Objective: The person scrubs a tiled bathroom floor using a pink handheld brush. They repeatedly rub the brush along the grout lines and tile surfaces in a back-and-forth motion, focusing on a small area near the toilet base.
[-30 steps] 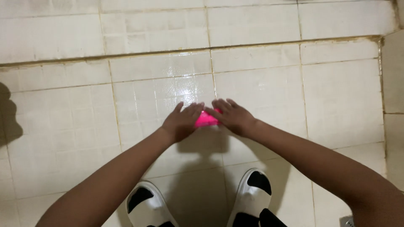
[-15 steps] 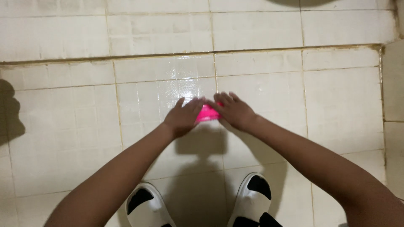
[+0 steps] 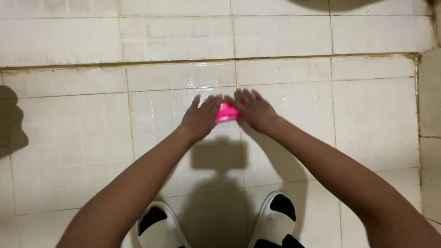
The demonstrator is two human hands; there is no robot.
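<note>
Both of my arms reach down over a white tiled floor. Between my hands is a small bright pink object (image 3: 226, 113), flat and partly hidden by my fingers. My left hand (image 3: 200, 117) grips its left end, fingers pointing away from me. My right hand (image 3: 251, 109) grips its right end in the same way. The object hangs above the floor and casts a rectangular shadow (image 3: 218, 155) on the tiles below it.
My two feet in black-and-white slippers (image 3: 158, 227) stand at the bottom edge, the right one (image 3: 276, 219) beside the left. A raised tiled step edge (image 3: 229, 59) runs across the far side, and a tiled wall (image 3: 429, 96) rises at the right.
My hands with the pink object have drifted slightly up in the view and a little right. Both hands keep hold of it.
</note>
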